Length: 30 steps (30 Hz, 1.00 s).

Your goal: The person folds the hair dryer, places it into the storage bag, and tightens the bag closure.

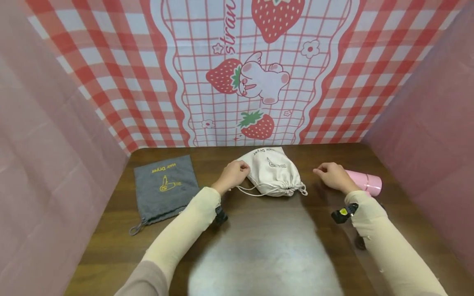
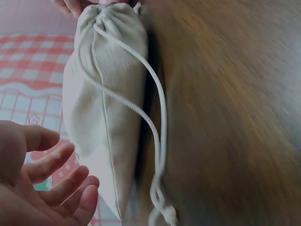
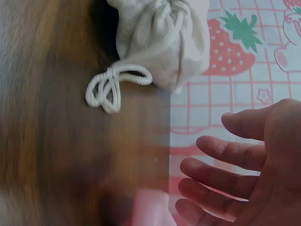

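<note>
Your left hand (image 1: 233, 175): fingers released, loosely bent. Cream drawstring bag (image 1: 272, 174) lies on the counter (image 1: 259, 246) just right of them; contact unclear. Your right hand (image 1: 334, 176): fingers released, apart from the bag; pink cylinder (image 1: 370, 183) just right of them. Gray pouch (image 1: 166, 199): left of your left fingers.

Decent light, soft wrist views.
White glare on table (image 1: 263, 255), darker either side; pink cylinder (image 3: 151, 207) smeared in right wrist view.
</note>
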Available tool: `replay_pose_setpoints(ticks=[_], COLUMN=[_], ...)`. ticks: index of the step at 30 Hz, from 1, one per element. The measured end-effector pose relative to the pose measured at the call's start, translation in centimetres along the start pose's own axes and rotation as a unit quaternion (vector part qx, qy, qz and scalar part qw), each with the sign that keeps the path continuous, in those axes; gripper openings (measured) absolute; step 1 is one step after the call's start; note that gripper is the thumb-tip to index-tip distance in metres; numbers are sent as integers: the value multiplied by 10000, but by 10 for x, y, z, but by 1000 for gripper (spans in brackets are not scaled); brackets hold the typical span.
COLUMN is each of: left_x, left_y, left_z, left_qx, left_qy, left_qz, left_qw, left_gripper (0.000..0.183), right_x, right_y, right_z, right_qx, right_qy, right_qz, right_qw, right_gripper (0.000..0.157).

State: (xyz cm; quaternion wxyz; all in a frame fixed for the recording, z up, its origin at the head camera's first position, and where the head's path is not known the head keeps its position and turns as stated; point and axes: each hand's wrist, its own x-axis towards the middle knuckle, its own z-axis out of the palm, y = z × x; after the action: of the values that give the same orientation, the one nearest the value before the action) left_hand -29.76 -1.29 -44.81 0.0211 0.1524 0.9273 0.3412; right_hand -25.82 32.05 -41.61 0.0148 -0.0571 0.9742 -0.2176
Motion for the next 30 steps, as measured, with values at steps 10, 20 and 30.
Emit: replay_pose_setpoints(ticks=[10, 20, 30], left_x=[8, 15, 14], left_y=[28, 56, 78], left_z=[14, 32, 52], left_qx=[-220, -385, 1085], left_qy=[484, 54, -20], left_qz=[461, 1400, 1552], left_qw=[9975, 9894, 9819], left_gripper=[22, 29, 40], right_x=[-24, -61, -87], right_y=[29, 74, 100], right_z=[-26, -43, -37], right_qx=[-295, -325, -242], right_qy=[183, 138, 119], right_qz=[455, 1580, 2271], right_qw=[9984, 9868, 9735], right_gripper=[42, 61, 75])
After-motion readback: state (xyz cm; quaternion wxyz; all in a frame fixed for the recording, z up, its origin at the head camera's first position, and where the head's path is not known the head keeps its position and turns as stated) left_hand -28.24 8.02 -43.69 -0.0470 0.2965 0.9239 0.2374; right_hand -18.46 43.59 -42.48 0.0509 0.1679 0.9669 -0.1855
